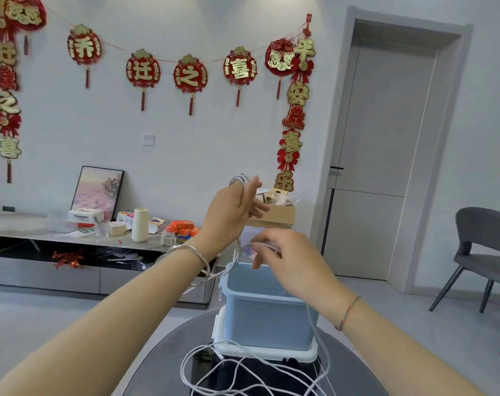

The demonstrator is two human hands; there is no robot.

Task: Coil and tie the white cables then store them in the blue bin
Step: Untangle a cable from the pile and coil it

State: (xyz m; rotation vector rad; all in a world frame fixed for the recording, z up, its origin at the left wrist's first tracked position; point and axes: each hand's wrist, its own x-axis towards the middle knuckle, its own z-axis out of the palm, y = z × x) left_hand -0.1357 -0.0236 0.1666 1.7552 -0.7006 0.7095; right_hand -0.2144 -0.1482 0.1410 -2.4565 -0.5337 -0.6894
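Left hand [231, 205]: above the blue bin [267, 318], white cable [239, 178] looped round its straight fingers.
Right hand [289, 257]: just above the bin, pinching the cable.
Surface [360, 370]: loose cable tangled in front of the bin.

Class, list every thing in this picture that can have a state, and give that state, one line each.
Thin white cable, partly coiled, the rest loose and untied.
Left hand, raised, cable loops wound round it.
Right hand, pinching a cable strand.
Blue plastic bin, upright, open-topped.
Grey door, closed.
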